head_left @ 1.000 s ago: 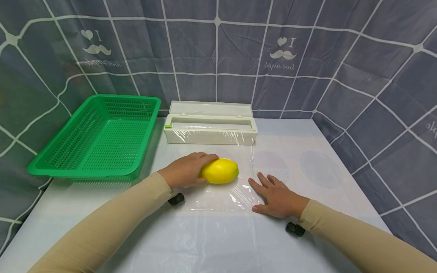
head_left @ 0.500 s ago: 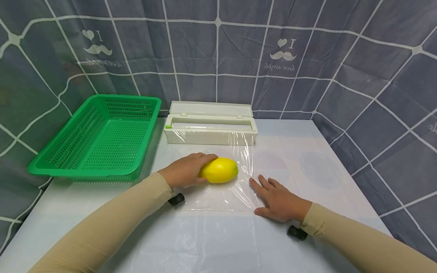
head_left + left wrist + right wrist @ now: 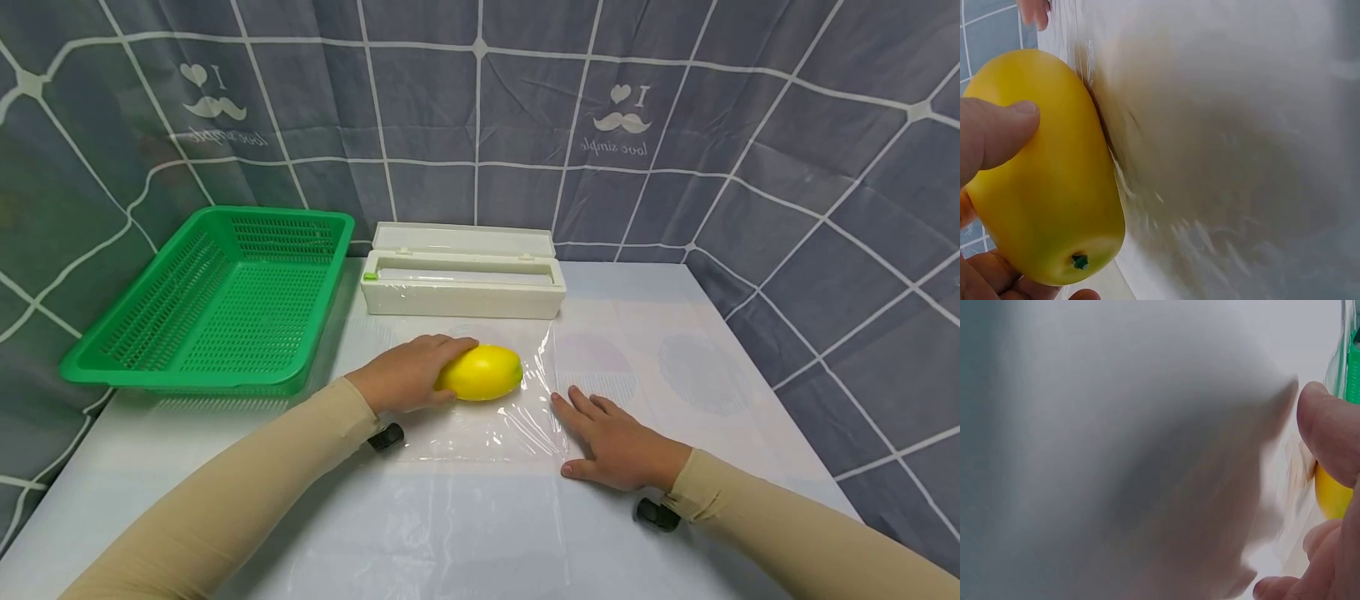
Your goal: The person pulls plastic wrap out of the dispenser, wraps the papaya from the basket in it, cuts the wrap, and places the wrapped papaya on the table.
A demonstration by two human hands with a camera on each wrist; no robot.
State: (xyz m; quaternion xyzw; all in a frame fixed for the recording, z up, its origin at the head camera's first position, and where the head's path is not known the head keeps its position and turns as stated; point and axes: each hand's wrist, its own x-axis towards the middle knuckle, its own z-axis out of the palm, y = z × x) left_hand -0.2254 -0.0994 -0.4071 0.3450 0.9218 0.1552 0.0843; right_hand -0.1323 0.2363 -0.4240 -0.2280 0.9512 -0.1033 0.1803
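Note:
A yellow oval fruit (image 3: 486,373) with a small green stem stub lies on a sheet of clear cling film (image 3: 472,433) on the table. My left hand (image 3: 408,373) grips its left end, the thumb (image 3: 1007,131) on one side and the fingers on the other. To the right, my right hand (image 3: 618,440) has its fingers spread, with the tips at the film's right edge. Whether they press the film cannot be told. Behind the fruit stands a white cling film dispenser (image 3: 465,300) with its lid up and a roll inside; the film runs out toward me.
A green perforated basket (image 3: 262,308) stands at the left, beside the dispenser. The white table (image 3: 720,367) meets a grey checked curtain (image 3: 525,108) at the back and both sides.
My right hand has slid slightly right and toward me. Glints and creases in the film have shifted, and those over the dispenser's front have faded. The fruit and left hand have barely moved.

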